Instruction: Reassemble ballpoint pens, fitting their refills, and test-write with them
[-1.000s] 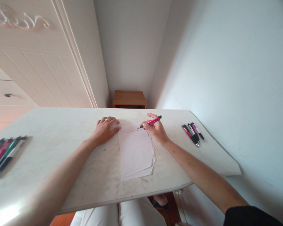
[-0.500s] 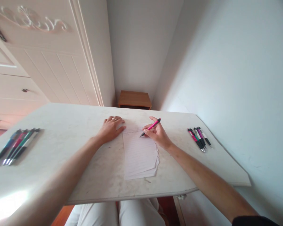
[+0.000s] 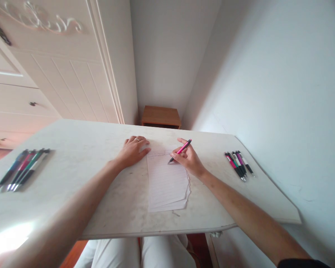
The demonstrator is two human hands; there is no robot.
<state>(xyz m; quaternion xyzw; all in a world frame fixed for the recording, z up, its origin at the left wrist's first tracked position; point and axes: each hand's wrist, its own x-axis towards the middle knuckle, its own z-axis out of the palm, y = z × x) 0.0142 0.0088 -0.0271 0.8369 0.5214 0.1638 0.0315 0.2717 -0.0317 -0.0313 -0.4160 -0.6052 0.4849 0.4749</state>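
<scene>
My right hand (image 3: 190,160) is closed around a pink and black pen (image 3: 182,148), its tip pointing down at the upper part of the lined paper (image 3: 167,186). Whether the tip touches the sheet I cannot tell. Faint handwriting runs along the top of the paper, which is a small stack of sheets with a torn right edge. My left hand (image 3: 132,152) lies flat on the table, fingers spread, its thumb at the paper's upper left corner. A ring is on one finger of it.
Several pens (image 3: 237,165) lie bunched on the right of the white table (image 3: 106,219). Another group of pens (image 3: 21,171) lies on the left. A wooden stand (image 3: 161,116) is beyond the far edge, a white cabinet (image 3: 67,82) at left, a wall (image 3: 281,93) at right.
The whole view has shifted slightly. The pen still sits in my right hand over the paper's top, and my left hand stays by its corner.
</scene>
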